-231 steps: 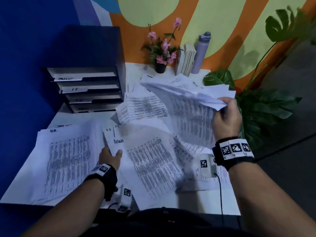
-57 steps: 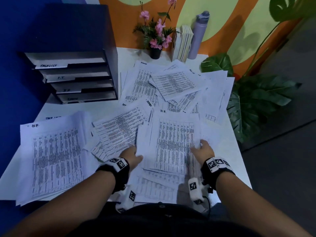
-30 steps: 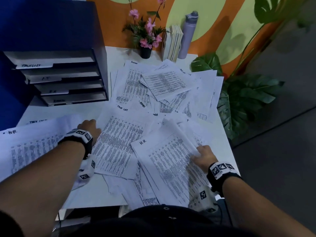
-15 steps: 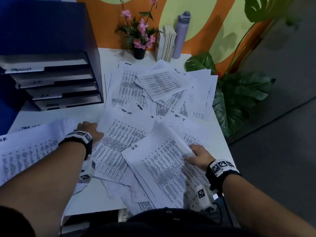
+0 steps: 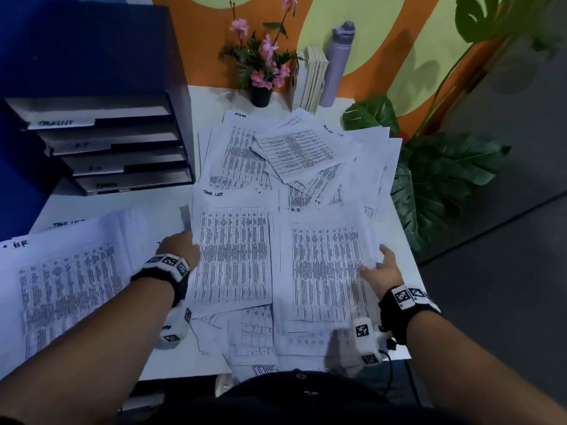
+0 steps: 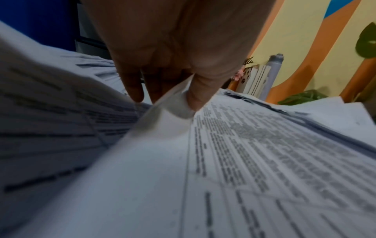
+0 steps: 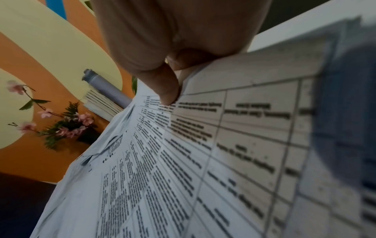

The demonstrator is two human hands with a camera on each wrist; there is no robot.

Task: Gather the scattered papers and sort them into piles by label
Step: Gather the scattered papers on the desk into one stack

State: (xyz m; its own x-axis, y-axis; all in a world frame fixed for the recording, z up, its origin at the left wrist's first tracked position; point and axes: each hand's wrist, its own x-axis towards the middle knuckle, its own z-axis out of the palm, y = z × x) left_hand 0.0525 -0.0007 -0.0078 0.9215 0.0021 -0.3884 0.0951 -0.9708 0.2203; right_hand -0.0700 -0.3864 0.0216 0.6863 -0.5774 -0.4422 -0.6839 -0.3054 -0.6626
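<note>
Printed sheets cover the white desk (image 5: 92, 207). My left hand (image 5: 184, 240) pinches the left edge of a sheet labelled "Task List" (image 5: 233, 250). In the left wrist view the thumb (image 6: 199, 96) lies on top of this sheet (image 6: 244, 161) and the fingers (image 6: 132, 90) go beneath its curled edge. My right hand (image 5: 376, 259) pinches the right edge of a sheet labelled "H.R." (image 5: 322, 265), thumb (image 7: 168, 90) on top. The two sheets lie side by side. An H.R. pile (image 5: 61, 286) sits at the left. Scattered papers (image 5: 291, 154) lie behind.
A dark rack of labelled trays (image 5: 107, 142) stands at the back left. At the back edge stand a potted pink flower (image 5: 260, 72), some books (image 5: 313, 78) and a lilac bottle (image 5: 337, 62). A large leafy plant (image 5: 438, 179) stands off the desk's right side.
The H.R. sheet in my right hand has turned from slanted to straight. The Task List sheet has also squared up, so both now lie parallel, side by side.
</note>
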